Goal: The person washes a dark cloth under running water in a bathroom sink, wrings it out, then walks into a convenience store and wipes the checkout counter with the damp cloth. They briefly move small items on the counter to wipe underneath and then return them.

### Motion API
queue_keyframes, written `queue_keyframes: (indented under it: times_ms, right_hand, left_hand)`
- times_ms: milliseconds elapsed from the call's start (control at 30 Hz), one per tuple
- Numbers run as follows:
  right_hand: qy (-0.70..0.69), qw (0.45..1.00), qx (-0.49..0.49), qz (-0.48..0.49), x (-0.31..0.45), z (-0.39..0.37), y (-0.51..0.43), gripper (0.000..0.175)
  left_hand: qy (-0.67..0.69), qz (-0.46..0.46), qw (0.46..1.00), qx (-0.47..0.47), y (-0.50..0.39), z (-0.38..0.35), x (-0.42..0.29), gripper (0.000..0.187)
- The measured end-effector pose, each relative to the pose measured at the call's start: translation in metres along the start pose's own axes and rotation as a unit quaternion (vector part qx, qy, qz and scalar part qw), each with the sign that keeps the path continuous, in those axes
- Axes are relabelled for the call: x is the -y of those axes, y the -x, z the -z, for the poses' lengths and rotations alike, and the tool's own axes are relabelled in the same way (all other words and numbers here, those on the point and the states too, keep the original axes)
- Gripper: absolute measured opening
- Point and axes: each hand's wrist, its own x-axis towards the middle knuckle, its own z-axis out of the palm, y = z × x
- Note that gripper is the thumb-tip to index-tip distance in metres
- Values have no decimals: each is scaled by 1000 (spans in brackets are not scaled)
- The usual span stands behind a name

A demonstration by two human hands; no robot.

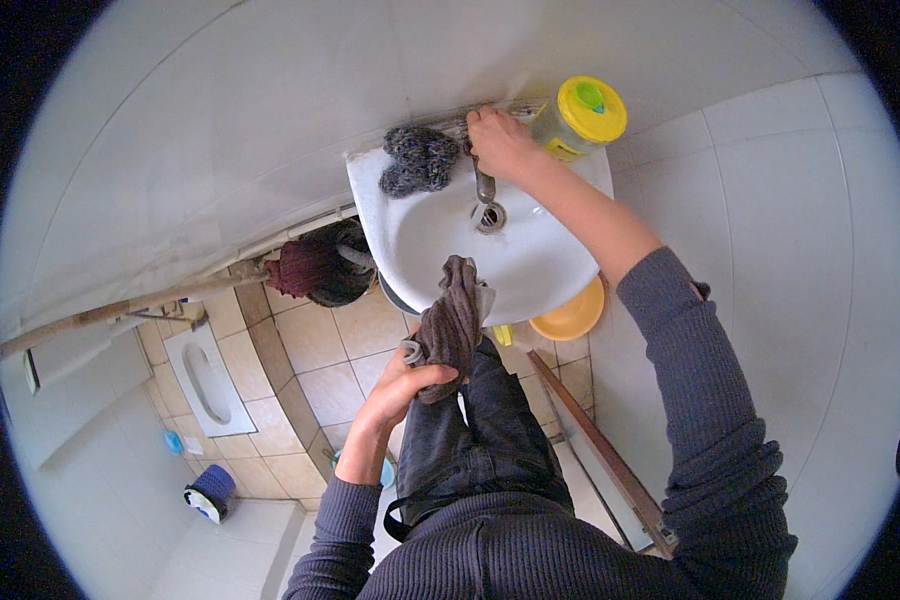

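Observation:
My left hand (412,379) is closed around a bunched dark brown cloth (454,330), whose upper end hangs over the front of the white washbasin (525,262). A pale, ring-like piece shows at the cloth beside my fingers. At the back of the basin, my right hand (499,142) is on the metal faucet (484,184), its fingers bent at the handle area; the handle itself is mostly hidden. Left of the faucet lies a dark, fuzzy cloth-like bundle (420,161). To the right stands a clear plastic container with a yellow lid (592,109).
Below the basin are a yellow-orange plastic bowl (570,311) and a black bucket (345,285) with a maroon mop head (300,268). A squat toilet (210,379) lies left on the raised tiled floor. A brown-edged door (600,442) stands at lower right.

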Motion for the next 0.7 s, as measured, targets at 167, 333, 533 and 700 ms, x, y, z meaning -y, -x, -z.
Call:
queue_keyframes:
  times_ms: [167,333,533,700]
  right_hand:
    - [-185,955,-98,-210,21,-16,59,22]
    - [-825,338,-3,-452,27,-91,92,21]
    - [-845,305,-19,-439,26,-176,83,16]
    - [-240,890,-101,-374,16,-199,107,17]
  left_hand:
    - [-11,-9,1000,0,2,5,-3,72]
    - [-18,2,999,-42,1,13,-4,74]
    - [-11,10,997,-75,-7,13,-9,76]
    - [-7,7,997,-71,-11,9,-14,77]
